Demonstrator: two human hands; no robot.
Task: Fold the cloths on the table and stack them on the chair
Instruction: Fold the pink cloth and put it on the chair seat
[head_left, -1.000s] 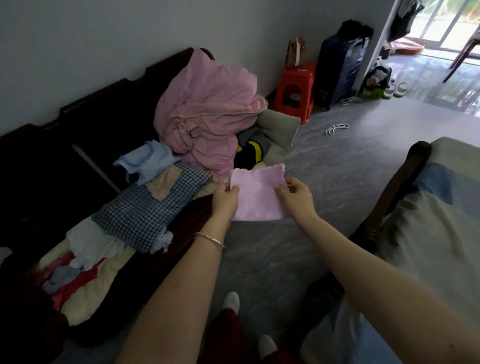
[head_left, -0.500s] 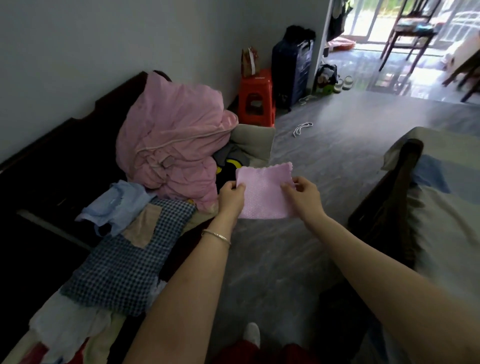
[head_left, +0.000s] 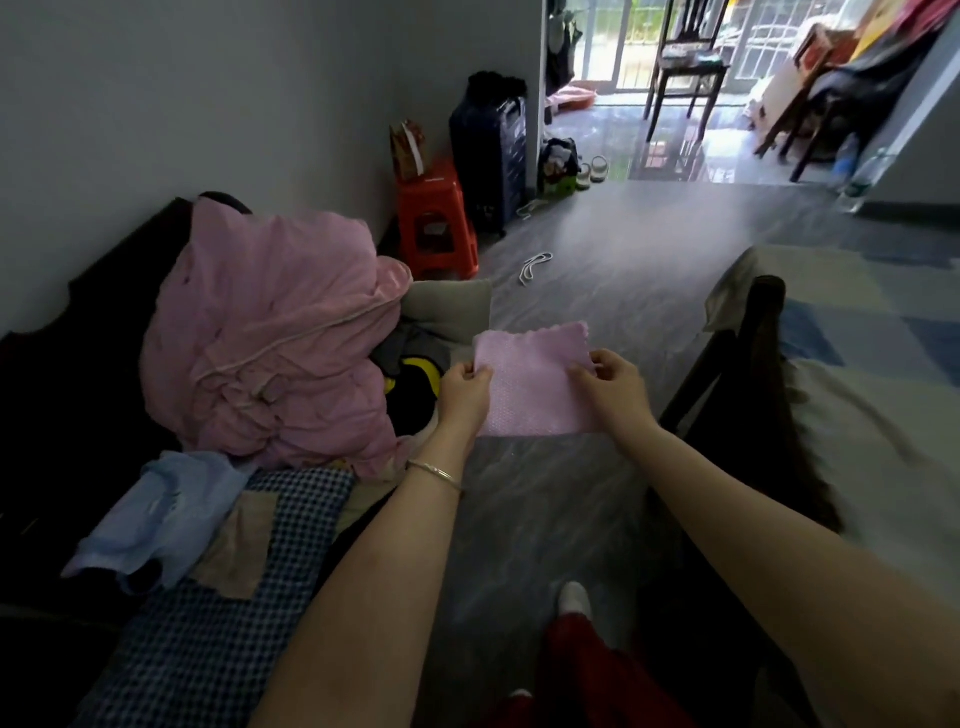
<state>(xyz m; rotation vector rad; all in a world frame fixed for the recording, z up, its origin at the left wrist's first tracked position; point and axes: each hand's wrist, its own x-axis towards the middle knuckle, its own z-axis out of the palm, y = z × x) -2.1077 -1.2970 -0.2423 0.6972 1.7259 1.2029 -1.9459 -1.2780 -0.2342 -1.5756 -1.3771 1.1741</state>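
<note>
A small pink cloth (head_left: 530, 382) with a scalloped top edge hangs flat in the air in front of me. My left hand (head_left: 464, 397) pinches its left edge and my right hand (head_left: 613, 395) pinches its right edge. To the left, on a dark wooden bench (head_left: 67, 364), lie a blue-checked cloth (head_left: 218, 613), a light blue cloth (head_left: 156, 512) and a tan cloth (head_left: 241, 545). A big pink bundle (head_left: 270, 343) is heaped behind them.
At the right stands a dark wooden chair (head_left: 763, 332) draped with a pale blue-patched cover (head_left: 883, 395). A red plastic stool (head_left: 436, 223) and a dark suitcase (head_left: 491, 150) are by the wall. White cord (head_left: 535, 265) lies on the grey floor.
The view has tilted up and swung right, showing more of the room and doorway. Both hands still hold the pink cloth spread between them, a little farther out.
</note>
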